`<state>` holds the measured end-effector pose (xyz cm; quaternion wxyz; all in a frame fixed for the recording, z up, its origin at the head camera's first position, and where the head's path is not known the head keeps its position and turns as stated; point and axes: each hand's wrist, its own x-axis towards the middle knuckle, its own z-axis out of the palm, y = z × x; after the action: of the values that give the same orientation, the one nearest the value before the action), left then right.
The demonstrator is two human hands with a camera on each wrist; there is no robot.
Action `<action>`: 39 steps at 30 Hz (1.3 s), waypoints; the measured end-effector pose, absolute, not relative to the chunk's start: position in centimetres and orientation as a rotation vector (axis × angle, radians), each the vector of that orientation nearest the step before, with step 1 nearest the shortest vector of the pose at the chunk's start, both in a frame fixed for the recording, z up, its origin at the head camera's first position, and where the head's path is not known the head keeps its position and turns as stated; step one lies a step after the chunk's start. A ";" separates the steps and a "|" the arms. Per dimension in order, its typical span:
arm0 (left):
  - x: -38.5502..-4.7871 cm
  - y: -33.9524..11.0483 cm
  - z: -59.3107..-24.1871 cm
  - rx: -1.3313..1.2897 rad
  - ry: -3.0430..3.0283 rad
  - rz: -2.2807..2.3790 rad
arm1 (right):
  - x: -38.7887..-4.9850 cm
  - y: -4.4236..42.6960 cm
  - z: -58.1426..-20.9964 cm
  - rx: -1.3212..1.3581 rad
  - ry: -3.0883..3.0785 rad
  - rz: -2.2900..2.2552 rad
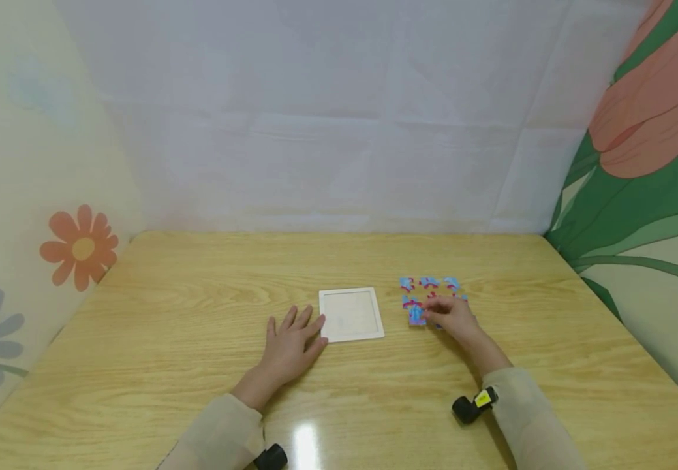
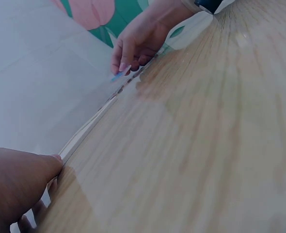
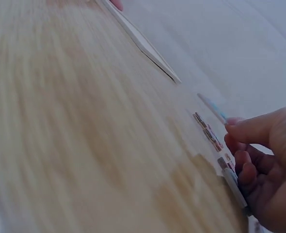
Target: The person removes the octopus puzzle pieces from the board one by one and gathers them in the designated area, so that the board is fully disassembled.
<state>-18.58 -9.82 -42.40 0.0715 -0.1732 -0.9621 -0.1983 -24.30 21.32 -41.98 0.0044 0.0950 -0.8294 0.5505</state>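
A square white puzzle frame (image 1: 322, 307) lies flat near the middle of the table. My left hand (image 1: 289, 349) rests on the table at its left side, fingers spread, with the thumb and index finger touching the frame's edge. To the right, my right hand (image 1: 455, 320) pinches a blue puzzle piece (image 1: 416, 315) between thumb and fingers. In the right wrist view that piece (image 3: 213, 108) is tilted and raised off the table. Several blue and red puzzle pieces (image 1: 429, 282) lie in rows behind and under the right hand, which hides some of them.
The wood-grain table (image 1: 198, 281) runs back to a white cloth (image 1: 339, 117). Flower-patterned walls stand at both sides, with an orange flower (image 1: 83, 249) on the left and pink tulips (image 1: 662, 98) on the right.
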 end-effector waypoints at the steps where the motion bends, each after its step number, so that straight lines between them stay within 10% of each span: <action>1: -18.6 -9.8 -42.4 -0.522 -2.892 -0.595 | -24.3 21.3 -42.0 0.298 -2.607 1.713; 39: -18.6 -10.0 -42.4 -0.526 -2.889 -0.609 | -24.6 20.3 -42.0 0.283 -2.841 1.305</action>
<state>-18.61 -10.01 -42.43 0.0714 -0.1751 -0.9608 -0.2027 -24.58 20.31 -41.96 0.0011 0.0901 -0.9050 0.4158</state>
